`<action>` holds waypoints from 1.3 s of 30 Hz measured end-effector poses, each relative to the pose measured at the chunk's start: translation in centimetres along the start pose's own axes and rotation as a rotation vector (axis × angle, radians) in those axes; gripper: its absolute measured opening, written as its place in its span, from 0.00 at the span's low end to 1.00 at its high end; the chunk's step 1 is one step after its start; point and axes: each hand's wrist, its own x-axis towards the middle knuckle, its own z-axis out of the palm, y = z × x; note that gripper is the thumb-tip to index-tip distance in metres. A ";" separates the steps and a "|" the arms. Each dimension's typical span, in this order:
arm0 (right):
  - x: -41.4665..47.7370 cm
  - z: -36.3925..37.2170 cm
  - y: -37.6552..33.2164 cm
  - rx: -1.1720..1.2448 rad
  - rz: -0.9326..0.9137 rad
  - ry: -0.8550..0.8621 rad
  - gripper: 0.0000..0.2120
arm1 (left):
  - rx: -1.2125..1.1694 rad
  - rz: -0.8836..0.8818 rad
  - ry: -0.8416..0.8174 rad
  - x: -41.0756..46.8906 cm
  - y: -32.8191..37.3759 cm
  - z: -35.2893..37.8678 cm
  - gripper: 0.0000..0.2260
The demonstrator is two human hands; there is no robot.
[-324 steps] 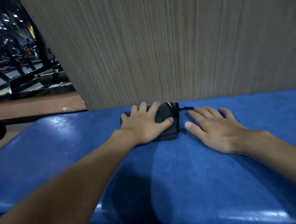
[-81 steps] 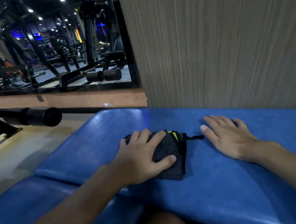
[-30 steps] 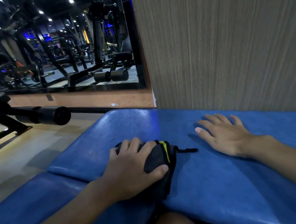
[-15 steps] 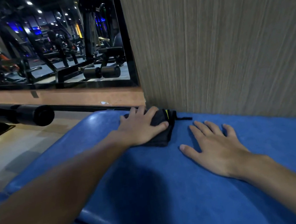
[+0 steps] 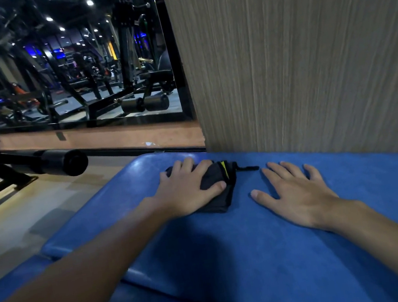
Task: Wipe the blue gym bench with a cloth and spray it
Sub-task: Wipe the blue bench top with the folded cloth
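I have my left hand spread flat on the dark folded cloth, palm and straight fingers pressing it down onto the blue bench, the thumb lying along its near side. My right hand is open too, palm down on the bare pad just to the right of the cloth, holding nothing.

The cloth looks soft, light and limp, folded into a thick wad with a yellow stripe and a thin cord trailing off towards my right hand. I judge it will bunch or unfold if I drag it by one corner, so flat pressure from above across the whole fold is the grip I want. The bench skin looks smooth and a little glossy, so the cloth should slide easily, and the padding ought to give slightly under my weight.

Just beyond both hands' fingertips the wall panel rises, so there is no room forward. Left of my left hand the pad rounds off to the floor, with a black roller pad further out. Open room lies back towards me and out past my right hand. I see no spray bottle
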 end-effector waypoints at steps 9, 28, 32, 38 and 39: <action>-0.6 -0.6 -0.4 -0.035 -0.011 -0.007 0.42 | 0.053 0.062 0.059 -12.9 -2.8 -1.6 0.35; 2.1 0.6 -3.6 -0.036 -0.071 0.003 0.41 | -0.012 0.010 -0.014 7.0 -2.5 0.5 0.31; 2.2 0.5 -3.5 -0.032 -0.070 0.000 0.43 | -0.024 -0.037 -0.028 9.9 -2.2 1.0 0.32; 2.1 0.5 -3.4 0.006 -0.063 -0.004 0.42 | -0.015 -0.027 0.015 6.7 -2.3 0.8 0.32; 2.1 0.5 -3.4 0.012 -0.061 -0.001 0.42 | -0.009 -0.024 0.014 5.7 -2.4 0.6 0.32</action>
